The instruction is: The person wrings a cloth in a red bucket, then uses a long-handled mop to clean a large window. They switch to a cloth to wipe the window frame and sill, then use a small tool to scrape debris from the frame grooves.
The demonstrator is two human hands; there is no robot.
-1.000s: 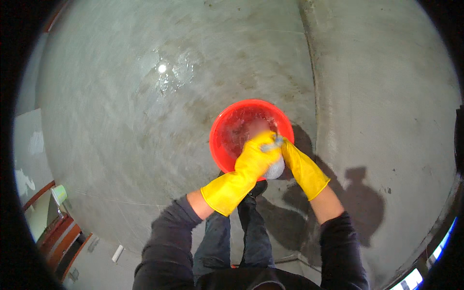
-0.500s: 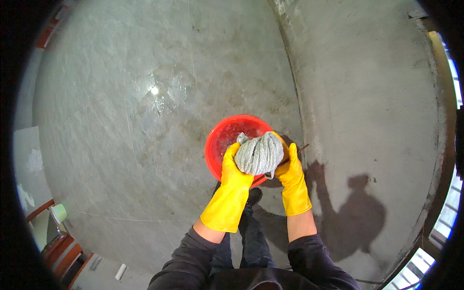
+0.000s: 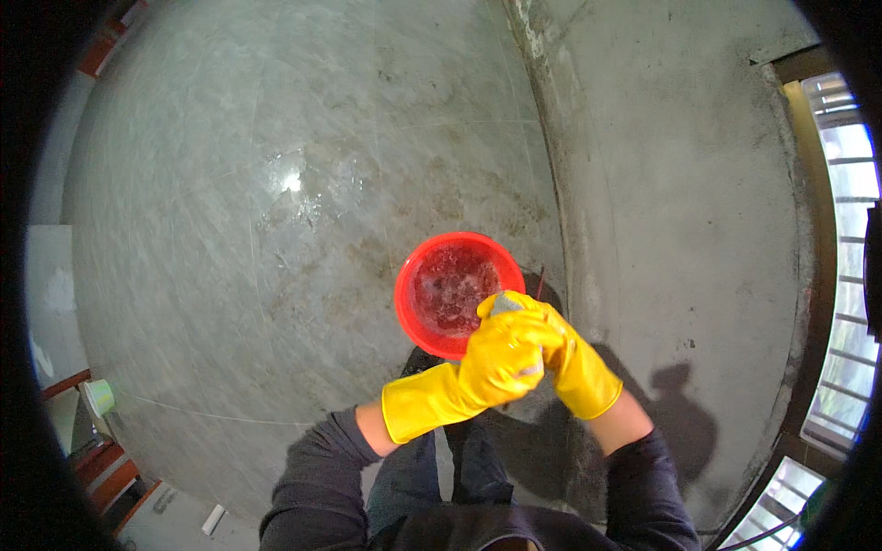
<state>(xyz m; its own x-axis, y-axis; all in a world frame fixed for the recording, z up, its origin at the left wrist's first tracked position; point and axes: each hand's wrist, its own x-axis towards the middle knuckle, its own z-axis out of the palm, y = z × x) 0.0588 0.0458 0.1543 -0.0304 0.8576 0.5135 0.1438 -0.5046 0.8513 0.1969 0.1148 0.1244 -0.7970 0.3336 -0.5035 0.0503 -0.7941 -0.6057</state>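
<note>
My left hand and my right hand, both in yellow rubber gloves, are clasped together around a grey cloth. Only small bits of the cloth show between the gloved fingers; the rest is hidden. The hands are over the near right rim of a red basin on the floor. Inside the basin is foamy, murky water. A thin dark stick pokes out beyond my right hand.
Wet patches shine on the grey floor past the basin. A grey wall rises close on the right, with a barred window at its far side. Wooden furniture and a pale green tub are at the lower left.
The cloth was a wide, loose bundle held between two spread hands; now it is squeezed small inside both gloves. My hands have come together and shifted slightly nearer and right.
</note>
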